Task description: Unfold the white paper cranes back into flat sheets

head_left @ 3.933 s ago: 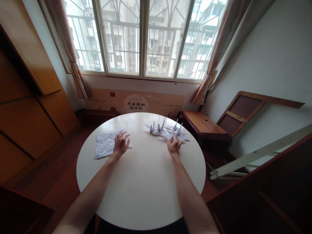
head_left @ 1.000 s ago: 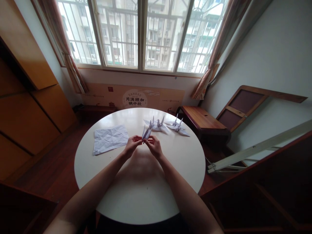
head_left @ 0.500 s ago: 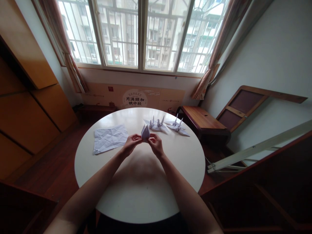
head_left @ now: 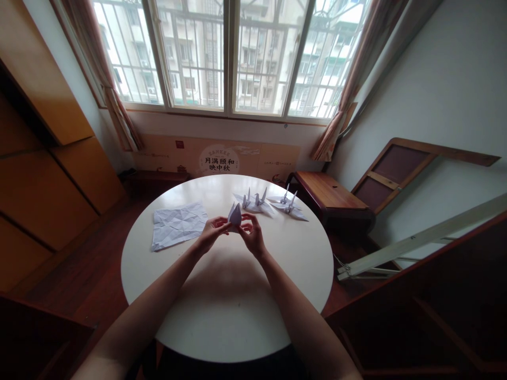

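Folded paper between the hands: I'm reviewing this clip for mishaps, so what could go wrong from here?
1. The folded paper is pinched at its base by the left hand and right hand; pulling apart might tear it.
2. The paper cranes stand just beyond the hands; a forward reach could knock them over.

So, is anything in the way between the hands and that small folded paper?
Nothing visible: both the left hand and right hand already pinch the folded paper above the table. The paper cranes and creased sheet lie apart.
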`<state>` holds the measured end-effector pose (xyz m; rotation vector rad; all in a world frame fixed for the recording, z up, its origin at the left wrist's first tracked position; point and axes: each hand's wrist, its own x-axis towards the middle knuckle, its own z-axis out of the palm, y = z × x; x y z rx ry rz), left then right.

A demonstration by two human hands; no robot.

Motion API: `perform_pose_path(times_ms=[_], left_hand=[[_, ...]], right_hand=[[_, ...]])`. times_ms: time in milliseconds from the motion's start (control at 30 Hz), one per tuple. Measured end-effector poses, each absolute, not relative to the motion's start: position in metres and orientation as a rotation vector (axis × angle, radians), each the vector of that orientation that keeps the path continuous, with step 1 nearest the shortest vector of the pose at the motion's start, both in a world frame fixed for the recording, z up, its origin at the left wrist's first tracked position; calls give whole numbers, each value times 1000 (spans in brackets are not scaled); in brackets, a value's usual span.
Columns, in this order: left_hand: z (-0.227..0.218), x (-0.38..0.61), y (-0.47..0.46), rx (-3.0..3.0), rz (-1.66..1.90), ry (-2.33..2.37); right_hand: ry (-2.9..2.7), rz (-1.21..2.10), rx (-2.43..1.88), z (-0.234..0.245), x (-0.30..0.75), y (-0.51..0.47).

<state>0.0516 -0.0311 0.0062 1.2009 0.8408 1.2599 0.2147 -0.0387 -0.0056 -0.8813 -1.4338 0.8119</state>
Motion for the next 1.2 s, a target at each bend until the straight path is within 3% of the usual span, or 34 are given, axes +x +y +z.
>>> perform_pose_path(times_ms=[367,667,933,1200], left_hand=[[7,51,-32,1123,1231,893],[3,53,-27,1144,1391,1053],[-1,43,-17,1201,1674,1306],[7,48,-24,1220,1500,930]], right_hand=[[-1377,882,-874,-5,214,-37],[-1572,531,-932,-6,216,-41],[-1748,480,-805,-10,213,-42],[-1697,428,-876,-6,217,-42]])
